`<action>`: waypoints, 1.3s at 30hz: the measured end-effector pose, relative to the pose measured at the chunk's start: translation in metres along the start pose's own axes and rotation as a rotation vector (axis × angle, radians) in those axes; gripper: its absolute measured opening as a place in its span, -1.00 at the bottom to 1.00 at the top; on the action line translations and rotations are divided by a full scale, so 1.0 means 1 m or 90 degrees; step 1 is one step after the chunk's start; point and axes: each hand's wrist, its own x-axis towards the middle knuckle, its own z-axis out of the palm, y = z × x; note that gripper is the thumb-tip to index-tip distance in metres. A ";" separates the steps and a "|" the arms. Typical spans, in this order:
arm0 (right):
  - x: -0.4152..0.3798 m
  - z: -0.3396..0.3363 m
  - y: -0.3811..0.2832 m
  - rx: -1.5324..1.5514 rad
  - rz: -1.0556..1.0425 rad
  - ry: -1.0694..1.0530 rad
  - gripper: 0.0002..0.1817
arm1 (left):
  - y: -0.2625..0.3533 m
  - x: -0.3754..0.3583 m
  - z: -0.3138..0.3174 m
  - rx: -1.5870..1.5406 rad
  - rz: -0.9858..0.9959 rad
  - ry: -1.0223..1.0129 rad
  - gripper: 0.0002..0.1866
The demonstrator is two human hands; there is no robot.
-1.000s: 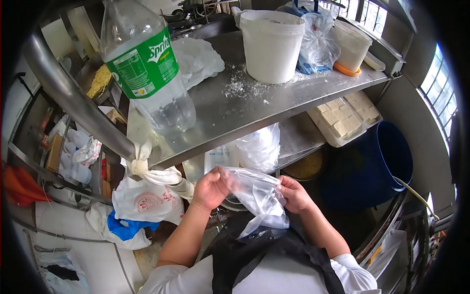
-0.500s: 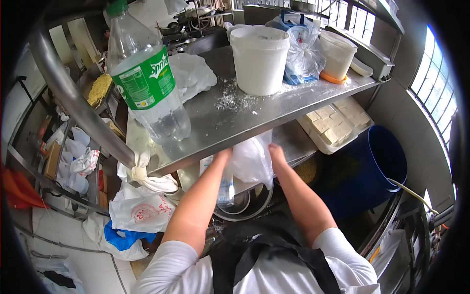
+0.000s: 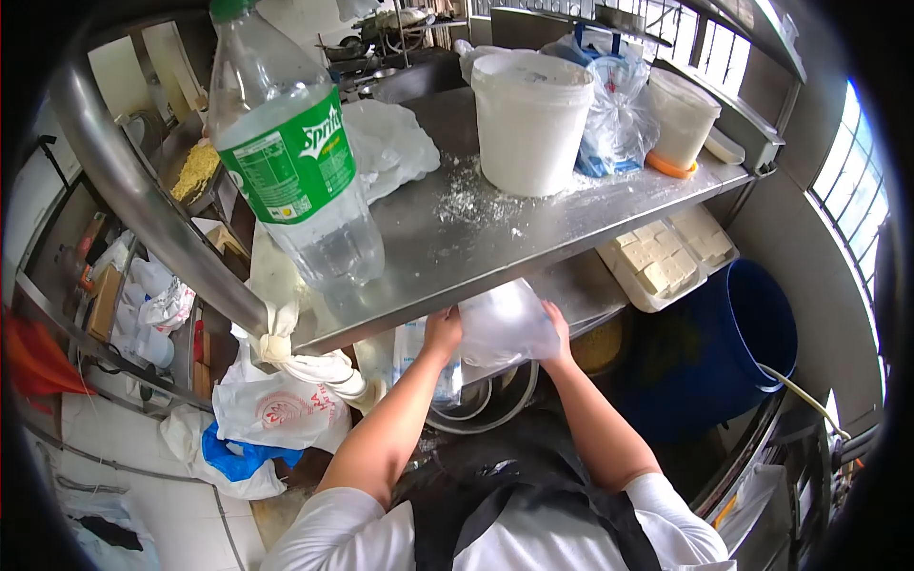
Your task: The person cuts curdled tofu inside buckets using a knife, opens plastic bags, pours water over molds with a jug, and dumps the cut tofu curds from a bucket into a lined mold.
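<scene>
Just below the front edge of the steel counter, a translucent white plastic bag (image 3: 509,328) is spread between my two hands. My left hand (image 3: 444,333) is closed on the bag's left side, its fingertips partly hidden behind the plastic. On the opposite side my right hand (image 3: 557,333) grips the bag's right edge. What the bag contains, if anything, I cannot make out. Beside my left wrist lies a white and blue packet (image 3: 443,381). A round metal basin (image 3: 519,392) sits below the bag.
The steel counter (image 3: 409,257) carries a Sprite bottle (image 3: 295,171), a white bucket (image 3: 528,128), a clear bag (image 3: 619,114) and a smaller tub (image 3: 678,119). On the right are a tray of white blocks (image 3: 657,262) and a blue barrel (image 3: 700,352).
The bag has gone from hanging bunched to lying flatter and wider between my hands. Both hands have come slightly down toward me, and the camera view has shifted a little.
</scene>
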 end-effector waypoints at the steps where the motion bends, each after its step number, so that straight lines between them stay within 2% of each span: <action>1: -0.032 0.069 0.122 0.118 0.162 0.018 -0.55 | 0.002 -0.005 0.001 0.032 0.034 -0.063 -0.66; 2: -0.037 0.068 0.123 0.116 0.166 0.018 -0.55 | 0.007 -0.009 0.002 0.061 0.070 -0.126 -0.64; 4: -0.034 0.058 0.094 0.718 0.507 -0.009 -0.52 | 0.019 -0.020 -0.003 0.068 0.041 -0.117 -0.66; 5: -0.020 0.035 0.037 0.714 0.632 0.032 -0.50 | 0.008 -0.014 -0.005 0.008 -0.023 -0.127 -0.66; 6: -0.020 0.032 0.041 0.715 0.632 0.030 -0.50 | 0.002 -0.011 -0.009 -0.052 -0.087 -0.138 -0.66; 8: -0.022 0.020 0.056 0.231 0.265 -0.187 -0.48 | 0.021 -0.023 -0.020 -0.101 -0.095 -0.116 -0.61; 9: -0.023 0.006 0.034 0.132 0.195 -0.099 -0.49 | 0.032 -0.029 -0.027 -0.151 -0.103 -0.093 -0.49; 12: -0.027 -0.023 0.007 0.198 0.166 -0.028 -0.47 | 0.033 -0.048 -0.049 -0.065 -0.048 -0.114 -0.38; 13: -0.027 -0.032 0.008 0.184 0.153 -0.059 -0.31 | 0.033 -0.057 -0.052 0.009 0.056 -0.103 -0.29; 14: -0.026 -0.034 0.006 0.182 0.155 -0.062 -0.31 | 0.034 -0.065 -0.050 0.008 0.053 -0.102 -0.29; 16: -0.018 -0.039 -0.007 0.050 -0.043 -0.092 -0.08 | 0.038 -0.078 -0.038 0.130 0.355 -0.062 -0.26; 17: -0.018 -0.026 0.011 0.061 -0.080 -0.163 0.06 | 0.039 -0.080 -0.028 0.131 0.348 -0.064 -0.26; 19: -0.023 0.013 0.026 0.058 -0.102 -0.249 0.08 | 0.032 -0.075 -0.009 0.198 0.418 -0.209 -0.22; 21: -0.040 0.039 0.037 0.066 -0.079 -0.281 0.09 | -0.020 -0.061 0.005 0.203 0.373 -0.202 -0.25; 22: -0.040 0.051 0.044 0.197 0.035 -0.262 0.01 | -0.022 -0.055 0.008 0.209 0.344 -0.188 -0.29; 23: -0.039 0.059 0.052 0.326 0.147 -0.240 -0.07 | -0.024 -0.052 0.008 0.207 0.366 -0.167 -0.33; 24: -0.037 0.053 0.044 0.326 0.150 -0.240 -0.07 | -0.025 -0.051 0.006 0.207 0.363 -0.169 -0.33; 26: -0.024 0.034 0.020 0.077 0.073 -0.268 0.03 | -0.027 -0.048 0.000 0.306 0.405 -0.143 -0.33; 28: -0.028 0.031 0.027 0.019 0.021 -0.246 -0.05 | -0.007 -0.050 -0.009 0.304 0.366 -0.178 -0.25; 30: -0.032 0.038 0.059 0.057 -0.027 -0.196 -0.14 | 0.035 -0.069 -0.023 0.231 0.303 -0.179 -0.20; 31: -0.033 0.009 0.011 0.002 -0.003 -0.152 -0.24 | 0.040 -0.075 -0.031 0.231 0.289 -0.148 -0.17; 32: -0.038 -0.006 -0.014 -0.025 0.018 -0.094 -0.29 | 0.044 -0.082 -0.040 0.232 0.276 -0.117 -0.14; 33: -0.049 -0.022 -0.024 -0.005 0.086 -0.080 -0.32 | 0.054 -0.096 -0.052 0.259 0.207 -0.100 -0.12; 34: -0.064 -0.032 -0.028 0.015 0.151 -0.066 -0.34 | 0.033 -0.101 -0.064 0.276 0.170 -0.085 -0.17; 35: -0.084 -0.037 -0.015 0.032 0.167 -0.036 -0.49 | 0.042 -0.116 -0.077 0.311 0.118 -0.078 -0.38; 36: -0.101 -0.052 -0.017 0.024 0.238 -0.092 -0.58 | 0.033 -0.127 -0.087 0.312 0.113 -0.082 -0.38; 37: -0.117 -0.066 -0.022 0.018 0.308 -0.150 -0.66 | 0.021 -0.139 -0.096 0.351 0.087 -0.085 -0.49; 38: -0.140 -0.073 -0.013 0.014 0.310 -0.185 -0.70 | 0.011 -0.148 -0.101 0.390 0.060 -0.089 -0.60; 39: -0.160 -0.076 -0.005 0.011 0.311 -0.220 -0.73 | 0.002 -0.153 -0.103 0.391 0.054 -0.091 -0.60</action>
